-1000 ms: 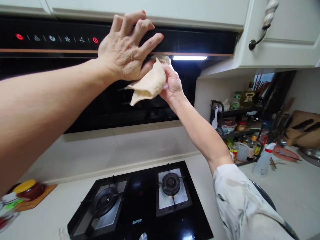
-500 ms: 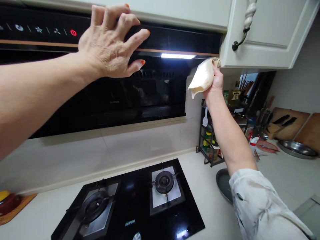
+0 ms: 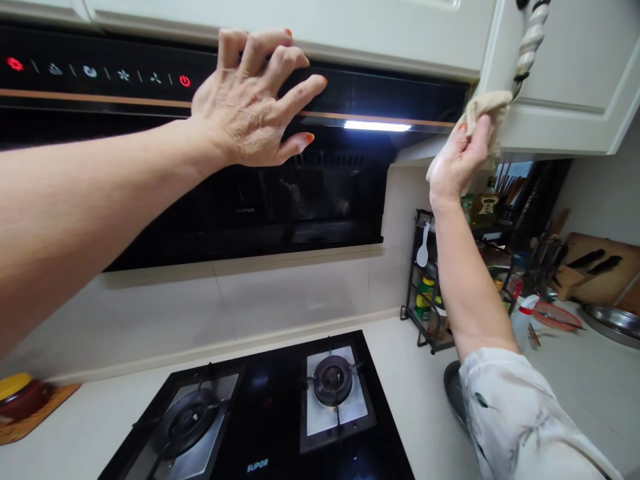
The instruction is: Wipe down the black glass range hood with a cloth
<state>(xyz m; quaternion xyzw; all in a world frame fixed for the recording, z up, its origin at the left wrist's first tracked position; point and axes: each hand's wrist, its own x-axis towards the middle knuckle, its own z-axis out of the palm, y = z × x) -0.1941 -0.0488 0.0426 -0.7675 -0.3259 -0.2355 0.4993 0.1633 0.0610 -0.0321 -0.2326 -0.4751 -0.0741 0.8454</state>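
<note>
At upper centre of the frame: the left hand (image 3: pixel 250 107) lies spread against the black front panel of the range hood (image 3: pixel 350 87), fingers splayed and gripping nothing, the fingertips up at the panel's top edge under the cabinet; it looks like a bracing hold that steadies the body during the reach.
Right hand: the right hand (image 3: pixel 457 163), upper right of the frame, is closed around a beige cloth (image 3: pixel 487 107), arm stretched upward from a pale patterned sleeve (image 3: pixel 505 413).
Cloth: bunched in the fingers and pressed to the lower left corner of the cream cabinet door (image 3: pixel 565 87), just below the twisted handle (image 3: pixel 530 37); whether it touches the handle's foot I cannot tell, as the cloth covers that spot.
Hood: its light strip (image 3: pixel 377 125) is lit and red touch icons (image 3: pixel 185 81) glow at upper left.
Bottom centre: a two-burner gas hob (image 3: pixel 260 420), unlit, sits directly beneath the hood.
Right middle: a condiment rack (image 3: pixel 430 293) and a spray bottle (image 3: pixel 523 317) stand on the counter behind the raised arm.
Far left bottom: a yellow-lidded jar (image 3: pixel 17 393) on a mat.
</note>
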